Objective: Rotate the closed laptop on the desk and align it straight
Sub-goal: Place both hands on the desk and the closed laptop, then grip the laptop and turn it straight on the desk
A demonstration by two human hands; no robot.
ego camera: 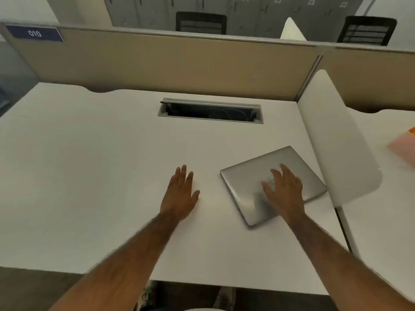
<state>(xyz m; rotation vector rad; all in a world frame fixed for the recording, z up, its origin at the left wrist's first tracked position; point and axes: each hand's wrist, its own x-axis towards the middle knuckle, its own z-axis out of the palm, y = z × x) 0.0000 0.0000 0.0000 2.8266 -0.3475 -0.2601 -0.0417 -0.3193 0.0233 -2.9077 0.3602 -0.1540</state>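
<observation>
A closed silver laptop (251, 176) lies on the white desk (101, 164), right of centre, turned askew so its edges run diagonal to the desk's front edge. My right hand (284, 189) is spread flat over the lid, fingers apart, covering the logo; I cannot tell whether the palm touches. My left hand (180, 194) hovers or rests open on the bare desk, a short way left of the laptop, holding nothing. The laptop's far right corner sits close to the white side divider.
A white rounded divider (336, 140) stands along the desk's right edge. A grey cable tray opening (210, 111) is cut into the desk at the back. A beige partition (179, 61) closes off the rear. A pink item (404, 147) lies on the neighbouring desk.
</observation>
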